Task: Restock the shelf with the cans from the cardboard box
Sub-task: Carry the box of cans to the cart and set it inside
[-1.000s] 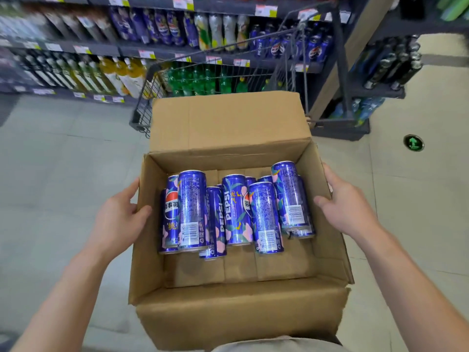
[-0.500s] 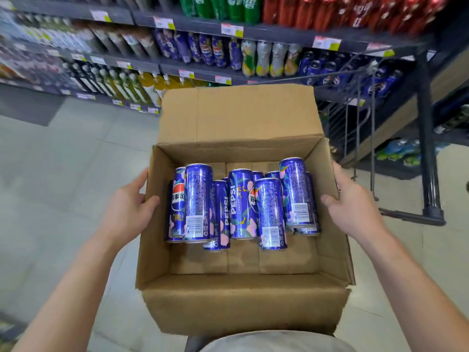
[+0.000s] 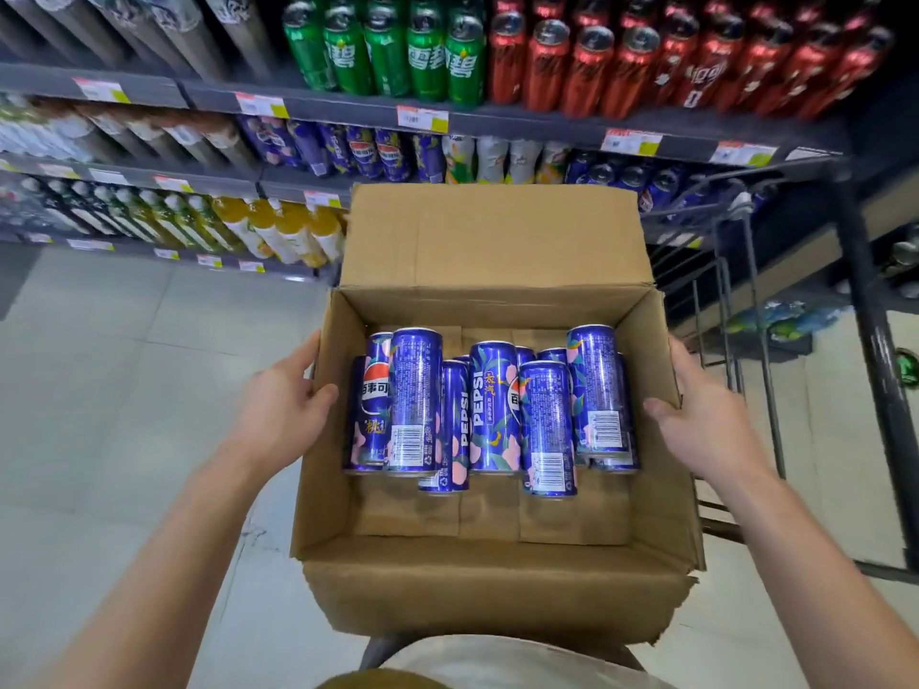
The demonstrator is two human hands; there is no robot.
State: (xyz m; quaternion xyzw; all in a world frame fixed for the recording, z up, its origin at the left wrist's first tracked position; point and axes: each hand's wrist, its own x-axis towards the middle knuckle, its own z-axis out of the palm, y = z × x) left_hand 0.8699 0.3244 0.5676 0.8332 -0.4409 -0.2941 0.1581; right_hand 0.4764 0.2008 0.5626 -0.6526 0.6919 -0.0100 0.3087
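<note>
Left hand point(image 3: 283, 415): is gripping the left wall of the cardboard box point(image 3: 497, 584), thumb hooking over the rim, fingers pressing the outer face.
Right hand point(image 3: 706, 420): is clasping the right wall the same way, thumb lying over the rim; its fingers are hiding behind the wall.
Box: is hanging between both hands, in front of the person's body, far flap standing up, near flap folding outward.
Cans point(image 3: 492, 405): blue Pepsi cans are lying on their sides inside the box, bases pointing toward the person, piling in more than one layer across the far half; bare cardboard is showing on the near half. Exact count cannot be told.
Shelf point(image 3: 348, 104): is running just beyond the box; matching blue cans point(image 3: 363, 151) are standing on the middle tier.
Upper tier: green cans point(image 3: 388, 57) are sitting beside red cans point(image 3: 621, 67).
Lower tier: yellow bottles point(image 3: 288, 231) are lining up at left.
Right side: a dark metal cart point(image 3: 875, 370) is standing just beside the box.
Floor point(image 3: 124, 390): pale tiles are spreading out at left.
</note>
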